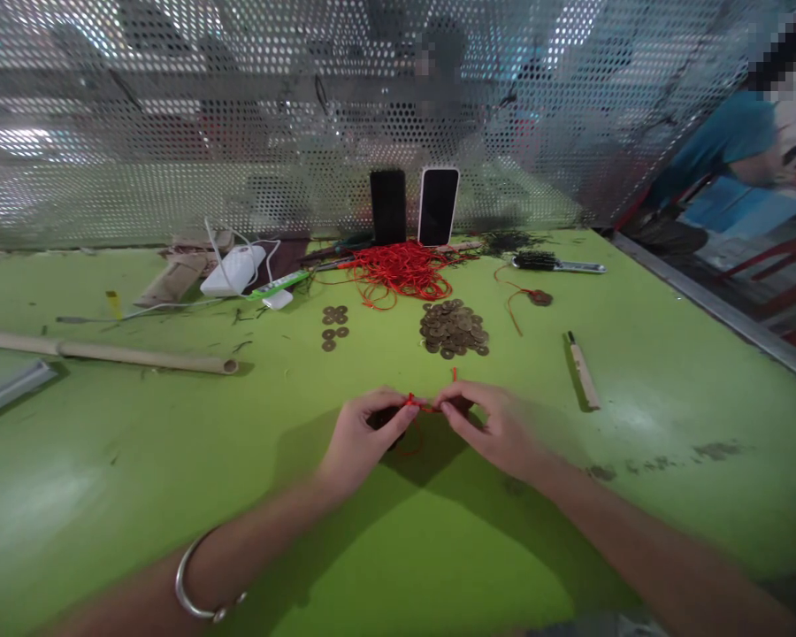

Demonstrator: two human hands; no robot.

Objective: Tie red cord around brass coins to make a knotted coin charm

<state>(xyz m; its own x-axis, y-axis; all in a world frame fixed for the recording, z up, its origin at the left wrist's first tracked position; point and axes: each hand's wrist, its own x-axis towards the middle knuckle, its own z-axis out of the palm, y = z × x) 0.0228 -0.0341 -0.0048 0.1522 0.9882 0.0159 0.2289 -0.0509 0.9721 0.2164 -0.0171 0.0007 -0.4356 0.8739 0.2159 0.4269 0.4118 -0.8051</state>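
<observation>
Likely to handle as light, soft and limp, judging by the thinness of the red cord (pixel 410 400): too pliant to push, hardly fragile, perhaps slightly slippery at so narrow a width. Best to take hold close to the small knot-like bunch, pinching on either side and keeping the short span between under gentle tension. Held just above the green counter (pixel 172 469), bridging the narrow gap between the left fingers (pixel 398 425) and the right fingers (pixel 463 430). Pinched at the left thumb and fingertips, right at the bunch, with a thin loop drooping beneath; pinched likewise on the right, with a short red end poking up beyond the fingertips. Hard to identify the dark shape (pixel 380 417) partly hidden within the left grip. Set well apart from the coin pile (pixel 455 329) farther forward.
</observation>
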